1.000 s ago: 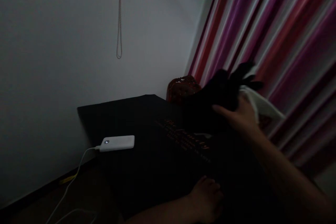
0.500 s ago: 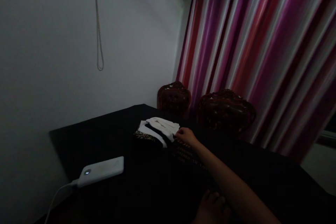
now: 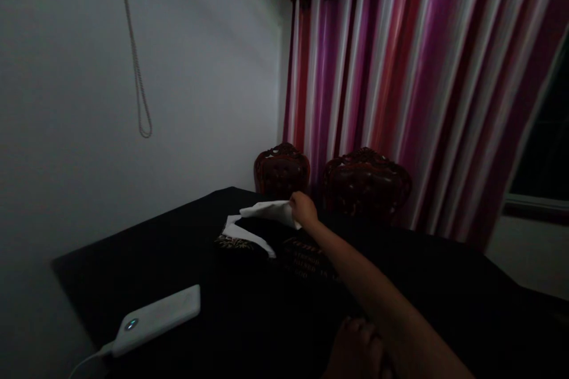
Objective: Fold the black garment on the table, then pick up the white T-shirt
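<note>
My right hand (image 3: 304, 208) pinches the right end of a thin white cloth (image 3: 271, 211) and holds that end raised. The cloth's left end slopes down over a dark folded thing with a gold leaf pattern (image 3: 235, 243). A second white strip (image 3: 249, 235) lies along the near side of this dark thing. Faint lettering (image 3: 306, 260) shows on black fabric below my right wrist. My left hand (image 3: 355, 346) rests low in the picture beside my right forearm. Its fingers look bent, but deep shadow hides what they do.
A white power bank (image 3: 157, 317) with a lit display and a plugged-in cable lies at the left of the black table (image 3: 146, 249). Two carved chairs (image 3: 282, 172) stand behind the table, before a striped curtain (image 3: 377, 71). A looped bead cord (image 3: 137, 83) hangs by the wall.
My right hand has lifted the white cloth's right end, which lay flatter on the dark thing before. The view has shifted to the right. My left hand stays low.
</note>
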Tool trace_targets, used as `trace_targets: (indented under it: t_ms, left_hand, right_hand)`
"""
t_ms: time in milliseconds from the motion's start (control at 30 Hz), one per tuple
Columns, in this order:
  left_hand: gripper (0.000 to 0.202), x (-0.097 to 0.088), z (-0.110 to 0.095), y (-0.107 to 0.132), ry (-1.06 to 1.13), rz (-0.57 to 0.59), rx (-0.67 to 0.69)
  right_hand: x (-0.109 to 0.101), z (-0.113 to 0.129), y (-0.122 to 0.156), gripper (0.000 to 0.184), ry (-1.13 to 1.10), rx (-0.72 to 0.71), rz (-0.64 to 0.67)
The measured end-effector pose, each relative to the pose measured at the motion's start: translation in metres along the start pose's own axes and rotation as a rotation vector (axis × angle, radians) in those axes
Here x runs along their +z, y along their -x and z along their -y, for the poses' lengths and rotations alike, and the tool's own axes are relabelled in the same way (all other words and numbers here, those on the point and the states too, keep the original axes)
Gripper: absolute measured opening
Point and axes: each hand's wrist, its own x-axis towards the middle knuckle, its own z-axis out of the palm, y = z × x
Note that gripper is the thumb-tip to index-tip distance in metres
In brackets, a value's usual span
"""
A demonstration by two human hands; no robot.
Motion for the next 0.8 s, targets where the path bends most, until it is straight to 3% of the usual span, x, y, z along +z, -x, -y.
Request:
trace_targets:
  t_ms: [67,133,200,267,333,400,467,533,600,633,733,800]
  left_hand:
    - [0.05,-0.01,-0.004,0.006,0.076,-0.015,-0.107]
    - [0.044,-0.024,-0.01,0.01,0.088,-0.082,-0.124]
    - [0.035,-0.037,-0.02,0.013,0.063,-0.149,-0.108]
    - [0.028,-0.045,-0.035,0.015,0.071,-0.134,-0.06]
    - [0.024,-0.05,-0.057,0.019,0.067,-0.099,0.139]
    - [0.018,-0.052,-0.084,0.026,-0.017,-0.115,0.51]
    - [0.012,-0.055,-0.111,0.032,-0.109,-0.181,0.891]
    - [0.012,-0.061,-0.13,0.036,-0.158,-0.231,1.043]
    - [0.006,-0.068,-0.137,0.033,-0.19,-0.203,0.912]
    - [0.007,-0.072,-0.135,0.03,-0.191,-0.174,0.736]
    - [0.018,-0.082,-0.11,0.018,-0.108,-0.133,0.024]
    - [0.02,-0.082,-0.086,0.013,-0.059,-0.149,-0.312]
  right_hand:
    - [-0.045,-0.014,0.01,0.017,0.009,-0.061,-0.076]
    - [-0.087,-0.041,0.046,0.014,0.04,-0.174,-0.158]
    - [-0.122,-0.08,0.107,0.018,0.104,-0.262,-0.219]
    - [-0.146,-0.124,0.184,0.021,0.169,-0.194,-0.198]
    - [-0.161,-0.166,0.265,0.021,0.193,-0.059,-0.141]
    - [-0.171,-0.198,0.338,0.02,0.203,0.059,-0.026]
    - [-0.181,-0.215,0.391,0.02,0.227,0.144,0.068]
    - [-0.191,-0.217,0.42,0.023,0.245,0.198,0.084]
    - [-0.2,-0.205,0.429,0.022,0.231,0.229,0.048]
    - [-0.203,-0.194,0.427,0.021,0.212,0.231,0.033]
    - [-0.199,-0.155,0.409,0.018,0.13,0.182,0.031]
    - [-0.186,-0.127,0.392,0.015,0.083,0.126,0.059]
